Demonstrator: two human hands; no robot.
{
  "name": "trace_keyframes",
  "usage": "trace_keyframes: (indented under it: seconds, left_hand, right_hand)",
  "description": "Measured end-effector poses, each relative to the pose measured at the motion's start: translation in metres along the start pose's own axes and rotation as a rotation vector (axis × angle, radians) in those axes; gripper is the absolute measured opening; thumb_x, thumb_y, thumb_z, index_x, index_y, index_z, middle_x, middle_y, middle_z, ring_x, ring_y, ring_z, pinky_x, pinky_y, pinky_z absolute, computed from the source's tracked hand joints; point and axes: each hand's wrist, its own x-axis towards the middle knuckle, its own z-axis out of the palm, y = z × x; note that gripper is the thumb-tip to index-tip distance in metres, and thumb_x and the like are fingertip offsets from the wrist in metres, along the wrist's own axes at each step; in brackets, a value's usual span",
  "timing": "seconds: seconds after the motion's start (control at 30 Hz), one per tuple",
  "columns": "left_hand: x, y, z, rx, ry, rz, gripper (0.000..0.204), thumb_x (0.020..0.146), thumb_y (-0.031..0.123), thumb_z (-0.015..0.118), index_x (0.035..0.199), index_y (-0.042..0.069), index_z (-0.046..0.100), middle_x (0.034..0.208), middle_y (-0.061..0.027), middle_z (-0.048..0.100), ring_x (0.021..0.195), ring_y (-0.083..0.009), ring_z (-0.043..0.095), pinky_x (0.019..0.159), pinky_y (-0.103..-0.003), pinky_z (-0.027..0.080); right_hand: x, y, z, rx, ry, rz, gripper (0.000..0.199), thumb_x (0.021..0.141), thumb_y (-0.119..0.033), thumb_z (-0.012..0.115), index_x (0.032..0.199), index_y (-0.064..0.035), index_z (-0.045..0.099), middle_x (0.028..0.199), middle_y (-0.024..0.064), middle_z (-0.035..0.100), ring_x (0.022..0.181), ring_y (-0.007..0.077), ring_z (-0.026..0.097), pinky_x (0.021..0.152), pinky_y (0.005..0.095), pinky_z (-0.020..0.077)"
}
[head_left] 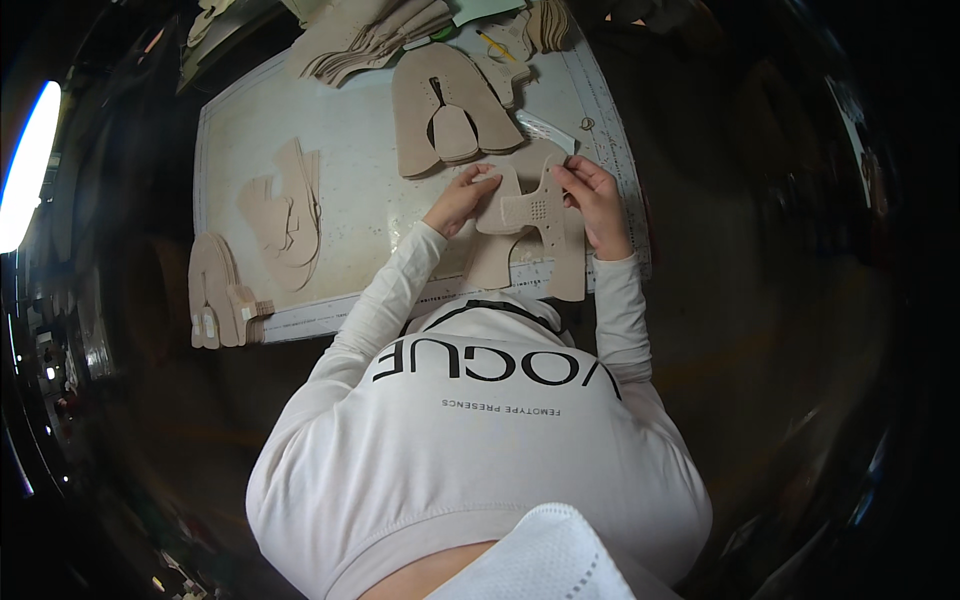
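Both hands hold up a beige shoe-upper piece [521, 212] by the near right side of the table. It has a small patch of punched holes and a row of eyelet holes along its right part. My left hand [460, 200] pinches its left edge between thumb and fingers. On the opposite side, my right hand [597, 203] grips the upper right edge. Underneath lies a larger U-shaped beige piece [568, 268], its two legs pointing toward me and partly covered. Just beyond my hands sits a stack of horseshoe-shaped beige pieces [415, 110].
On the left of the pale table [350, 120] lie loose beige cut pieces [285, 225] and stacked curved pieces [215, 285] at the near corner. Layered strips [385, 40] and a yellow pen [493, 45] are at the far side. A pale perforated strip [545, 132] rests near my right hand.
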Motion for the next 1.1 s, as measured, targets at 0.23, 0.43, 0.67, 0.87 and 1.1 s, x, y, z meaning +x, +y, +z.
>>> trace_keyframes:
  seconds: [0.23,0.43,0.67,0.87,1.1]
  left_hand:
    - [-0.030,-0.038,0.021,-0.203,-0.055,-0.031,0.049,0.088,0.033,0.061,0.125,0.003,0.048,0.116,-0.0085,0.057,0.100,-0.0148,0.056,0.084,-0.028,0.047]
    - [-0.008,-0.045,0.027,0.000,0.043,0.109,0.035,0.080,0.012,0.071,0.111,0.002,0.059,0.095,-0.0033,0.065,0.083,-0.0103,0.060,0.074,-0.023,0.049]
    - [0.038,-0.041,0.029,1.123,0.624,0.583,0.067,0.063,0.036,0.079,0.111,-0.005,0.055,0.103,-0.0205,0.059,0.089,-0.0350,0.060,0.079,-0.040,0.049]
    - [0.040,-0.039,0.023,1.070,0.421,0.342,0.071,0.068,0.046,0.073,0.111,-0.006,0.052,0.092,-0.0236,0.062,0.083,-0.0338,0.062,0.074,-0.042,0.049]
    - [0.038,-0.045,0.028,0.690,0.350,0.258,0.052,0.081,0.040,0.063,0.107,-0.004,0.051,0.082,-0.0234,0.064,0.078,-0.0381,0.063,0.072,-0.040,0.050]
  right_hand:
    - [-0.011,0.093,0.015,-0.228,0.224,0.011,0.017,0.084,-0.011,0.065,0.094,0.0020,0.060,0.073,0.0020,0.063,0.059,0.0061,0.056,0.049,0.0201,0.0467]
    - [-0.019,0.101,-0.018,-0.745,0.337,-0.265,0.040,0.078,-0.018,0.070,0.115,-0.0076,0.058,0.101,0.0120,0.059,0.089,0.0248,0.060,0.077,0.0352,0.0489]
    - [-0.011,0.116,-0.066,-0.709,0.486,0.003,0.038,0.080,-0.024,0.069,0.112,-0.0049,0.060,0.090,0.0130,0.063,0.080,0.0243,0.059,0.074,0.0359,0.0484]
    - [-0.004,0.094,-0.059,-0.717,0.253,0.300,0.044,0.092,-0.035,0.054,0.114,0.0026,0.059,0.087,0.0123,0.066,0.078,0.0177,0.062,0.073,0.0301,0.0478]
    - [-0.018,0.089,0.011,-0.270,0.244,0.152,0.056,0.095,-0.046,0.043,0.116,0.0033,0.055,0.104,0.0111,0.059,0.084,0.0207,0.062,0.065,0.0324,0.0565]
